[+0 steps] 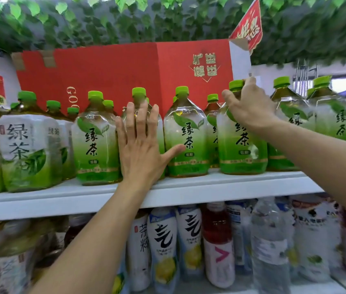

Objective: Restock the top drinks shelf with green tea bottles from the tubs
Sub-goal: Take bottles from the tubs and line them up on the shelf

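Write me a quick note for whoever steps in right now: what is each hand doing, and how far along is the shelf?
Left hand: open, fingers flat against a front-row green tea bottle.
Right hand: grips the neck of another bottle standing at the top shelf edge.
Done: front row looks nearly full.
Left: seat and square up these two bottles. The tubs are out of view, so remaining stock is unknown.

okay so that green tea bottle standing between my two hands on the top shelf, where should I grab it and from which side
Probably by the shoulder and neck just under the green cap, from the front and above. That green tea bottle stands upright with bottles close on both sides, so its body leaves little room for fingers. The neck is narrow with open space around it, much as your right hand grips the neighbouring bottle. Your left hand lies flat.
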